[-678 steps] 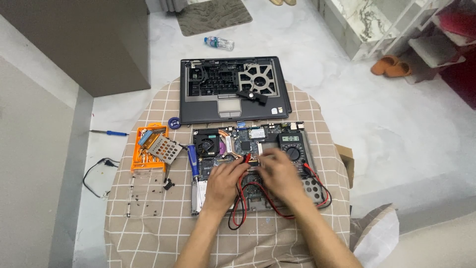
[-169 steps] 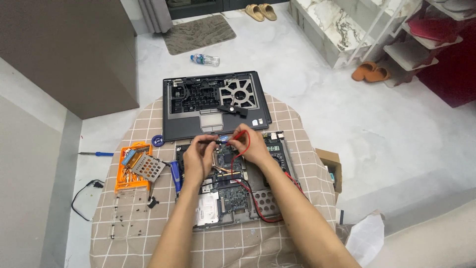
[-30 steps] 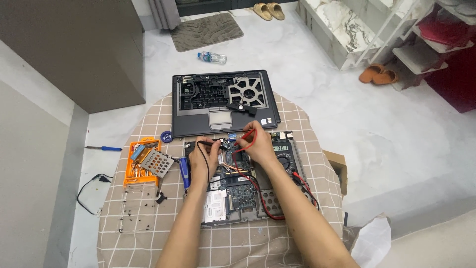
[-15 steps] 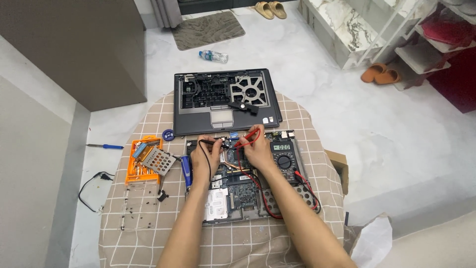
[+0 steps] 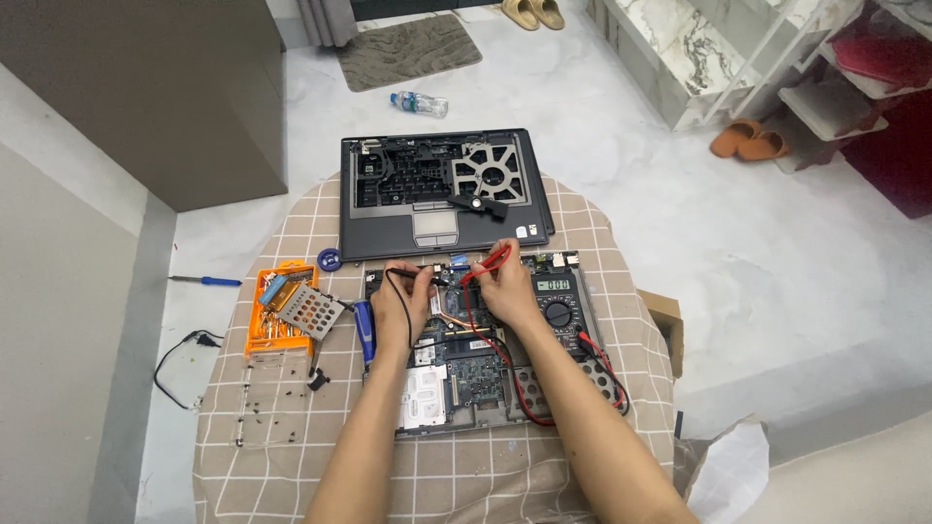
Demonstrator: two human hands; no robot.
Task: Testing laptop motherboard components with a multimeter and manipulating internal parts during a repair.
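Your left hand (image 5: 396, 309) pinches the black probe (image 5: 416, 275) and your right hand (image 5: 507, 291) pinches the red probe (image 5: 488, 262), both tips meeting at the far edge of the board (image 5: 466, 374). The meter (image 5: 560, 306) lies just right of it.

Your hands cover the green laptop motherboard (image 5: 456, 364) where both probe tips land; the grey multimeter's (image 5: 558, 306) display digits are too small to read.

I see both forearms bare up to the frame edge, no sleeves; the left hand (image 5: 400, 309) and right hand (image 5: 510, 291) wear no gloves.
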